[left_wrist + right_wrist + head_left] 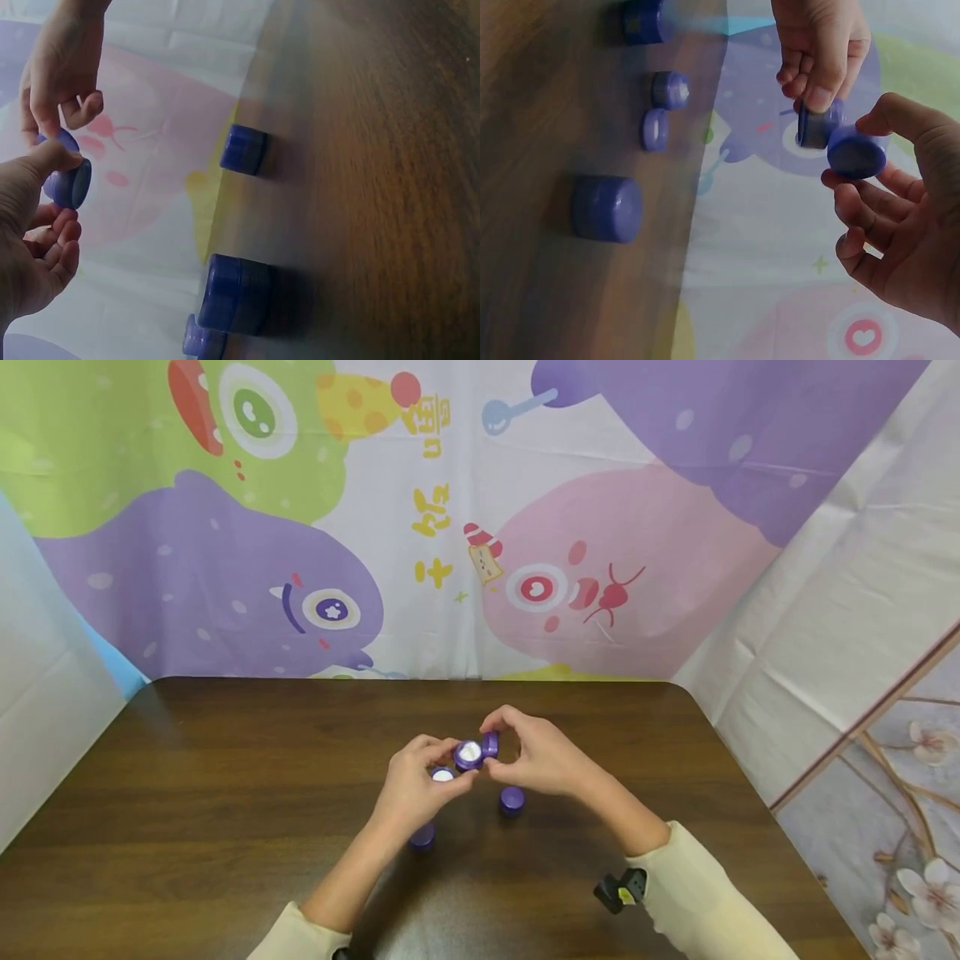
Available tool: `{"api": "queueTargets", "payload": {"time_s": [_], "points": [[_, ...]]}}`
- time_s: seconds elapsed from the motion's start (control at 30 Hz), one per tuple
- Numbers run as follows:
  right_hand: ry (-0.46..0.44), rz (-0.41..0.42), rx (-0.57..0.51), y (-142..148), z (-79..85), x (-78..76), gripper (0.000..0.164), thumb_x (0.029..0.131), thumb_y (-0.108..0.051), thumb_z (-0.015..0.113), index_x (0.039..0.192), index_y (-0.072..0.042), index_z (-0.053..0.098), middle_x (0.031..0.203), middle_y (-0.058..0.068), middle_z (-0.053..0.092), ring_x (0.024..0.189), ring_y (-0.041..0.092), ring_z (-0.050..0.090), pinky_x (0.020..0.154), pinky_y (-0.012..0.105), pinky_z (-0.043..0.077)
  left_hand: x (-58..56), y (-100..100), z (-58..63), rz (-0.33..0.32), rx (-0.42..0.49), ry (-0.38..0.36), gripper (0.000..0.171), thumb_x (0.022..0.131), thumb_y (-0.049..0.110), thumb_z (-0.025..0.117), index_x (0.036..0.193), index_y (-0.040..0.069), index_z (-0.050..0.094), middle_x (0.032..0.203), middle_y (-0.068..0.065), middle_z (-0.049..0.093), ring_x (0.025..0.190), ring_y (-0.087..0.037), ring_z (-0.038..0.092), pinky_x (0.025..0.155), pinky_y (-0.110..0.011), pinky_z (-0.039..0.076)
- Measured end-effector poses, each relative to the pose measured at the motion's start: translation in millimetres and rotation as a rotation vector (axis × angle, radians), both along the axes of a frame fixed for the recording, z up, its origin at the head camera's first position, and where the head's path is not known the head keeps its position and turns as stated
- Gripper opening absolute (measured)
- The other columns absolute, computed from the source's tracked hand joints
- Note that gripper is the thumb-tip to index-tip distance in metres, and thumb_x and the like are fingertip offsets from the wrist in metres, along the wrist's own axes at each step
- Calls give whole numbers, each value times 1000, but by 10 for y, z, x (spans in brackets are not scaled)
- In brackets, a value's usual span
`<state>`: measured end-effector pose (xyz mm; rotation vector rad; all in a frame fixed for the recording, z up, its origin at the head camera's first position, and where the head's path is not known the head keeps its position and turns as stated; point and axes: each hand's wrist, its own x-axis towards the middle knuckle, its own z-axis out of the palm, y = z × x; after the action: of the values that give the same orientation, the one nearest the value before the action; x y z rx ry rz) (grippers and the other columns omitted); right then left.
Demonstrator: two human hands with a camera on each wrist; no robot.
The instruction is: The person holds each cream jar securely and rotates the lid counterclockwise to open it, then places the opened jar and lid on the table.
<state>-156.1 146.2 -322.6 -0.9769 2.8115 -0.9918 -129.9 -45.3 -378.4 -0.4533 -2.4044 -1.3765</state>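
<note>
My left hand (416, 781) grips a small round purple jar (468, 755) by its sides, between thumb and fingers. The jar has no lid on, and white matter shows inside it. In my right hand (543, 752) a purple screw lid (491, 745) is pinched on edge, right beside the jar's rim. The right wrist view shows the lid's top (856, 156) overlapping the jar (817, 126). Below the hands stands a closed purple jar (512, 800). A second closed jar (422, 837) is partly hidden by my left wrist.
Behind my left fingers, another purple jar (442, 775) shows white at its top. A loose purple lid or ring (655, 130) lies close to it in the right wrist view. The brown wooden table (225, 793) ends at a cartoon-printed cloth backdrop (427, 635).
</note>
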Motion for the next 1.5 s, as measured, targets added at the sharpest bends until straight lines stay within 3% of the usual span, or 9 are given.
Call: {"api": "queueTargets", "payload": {"time_s": [0.1, 0.23, 0.5, 0.7, 0.77, 0.87, 1.0, 1.27, 1.5], "points": [[-51, -12, -22, 43, -42, -17, 41, 77, -15, 71, 114, -10, 53, 103, 6, 64, 55, 9, 48, 49, 21, 44, -13, 3, 0, 7, -22, -26, 32, 67, 14, 79, 96, 3, 71, 86, -5, 62, 75, -15, 62, 68, -21, 53], [-76, -28, -45, 95, -112, -40, 41, 79, -17, 72, 116, -9, 57, 104, 7, 67, 57, 11, 50, 50, 21, 45, -39, 15, 2, 10, -67, -70, 32, 67, 18, 78, 96, 6, 71, 87, -4, 63, 78, -18, 63, 69, -25, 53], [-107, -109, -67, 219, -287, -113, 37, 78, -21, 75, 112, -11, 65, 84, 3, 61, 58, 8, 42, 48, 20, 37, -145, 52, -63, 23, -214, -131, 24, 69, 22, 76, 89, 11, 71, 86, -5, 63, 80, -23, 61, 68, -29, 49], [-153, -138, -74, 295, -430, -188, 38, 79, -13, 72, 116, -9, 64, 64, -1, 53, 55, 9, 44, 45, 20, 35, -231, 100, -108, 4, -314, -172, 26, 71, 23, 75, 91, 8, 70, 86, -8, 63, 75, -17, 54, 65, -27, 45], [-171, -153, -77, 317, -497, -213, 39, 79, -14, 72, 117, -9, 63, 66, 1, 56, 56, 9, 46, 46, 20, 37, -262, 122, -122, -1, -340, -199, 29, 71, 23, 75, 95, 6, 70, 87, -9, 63, 74, -15, 53, 66, -28, 46], [-213, -176, -95, 347, -617, -247, 39, 80, -15, 72, 117, -10, 62, 85, 6, 67, 59, 11, 51, 48, 21, 41, -322, 156, -160, -13, -371, -238, 38, 73, 23, 76, 103, 3, 69, 90, -9, 63, 76, -16, 53, 68, -29, 47], [-251, -206, -127, 373, -756, -293, 38, 79, -15, 72, 114, -7, 60, 110, 14, 67, 66, 14, 58, 55, 23, 47, -404, 200, -210, -26, -412, -239, 40, 72, 23, 76, 105, 1, 68, 88, -8, 62, 78, -17, 54, 70, -31, 47], [-233, -270, -82, 405, -950, -371, 36, 78, -22, 75, 109, -9, 64, 105, 10, 70, 61, 10, 51, 53, 23, 43, -488, 286, -282, -17, -537, -193, 33, 72, 26, 77, 98, 5, 71, 91, -9, 65, 86, -25, 55, 78, -39, 46], [-179, -299, -5, 408, -1085, -415, 35, 78, -25, 75, 109, -11, 67, 101, 4, 65, 82, 14, 55, 70, 27, 46, -546, 361, -353, -8, -626, -265, 40, 74, 30, 76, 107, 7, 70, 101, -9, 66, 94, -26, 53, 86, -42, 43]]}}
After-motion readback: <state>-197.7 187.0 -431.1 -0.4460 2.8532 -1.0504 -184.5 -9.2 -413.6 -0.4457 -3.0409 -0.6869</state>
